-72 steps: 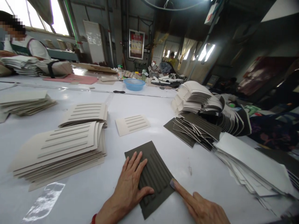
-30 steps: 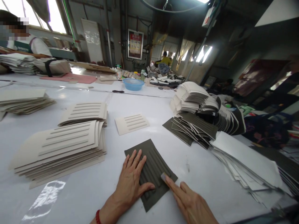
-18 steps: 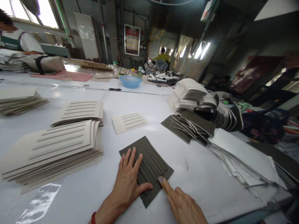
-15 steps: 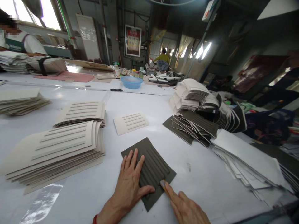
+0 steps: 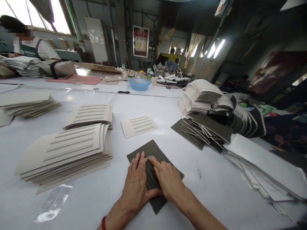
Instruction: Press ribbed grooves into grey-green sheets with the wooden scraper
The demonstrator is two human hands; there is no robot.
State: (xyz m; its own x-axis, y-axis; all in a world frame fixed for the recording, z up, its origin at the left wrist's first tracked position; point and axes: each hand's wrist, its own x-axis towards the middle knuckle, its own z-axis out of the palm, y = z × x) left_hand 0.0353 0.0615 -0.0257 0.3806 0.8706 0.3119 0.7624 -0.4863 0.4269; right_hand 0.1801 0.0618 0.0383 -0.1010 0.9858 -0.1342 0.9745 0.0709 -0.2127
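Note:
A dark grey-green sheet with raised parallel ribs lies aslant on the white table before me. My left hand rests flat on its left part, fingers stretched out and thumb spread toward the near corner. My right hand is closed around a small flat scraper-like tool, mostly hidden by the fingers. The tool's pale tip presses on the sheet among the ribs, close to my left fingertips. Just beyond lies a single cream panel with grey strips.
Stacks of cream striped panels stand at the left. On the right are a pile of dark ribbed sheets, white sheets and curved cream pieces. A blue basin sits farther back. A person works at the far left.
My right hand has moved up and left across the sheet, carrying the tool from its near right edge to beside my left fingertips. My left hand stays on the sheet. The view has shifted slightly.

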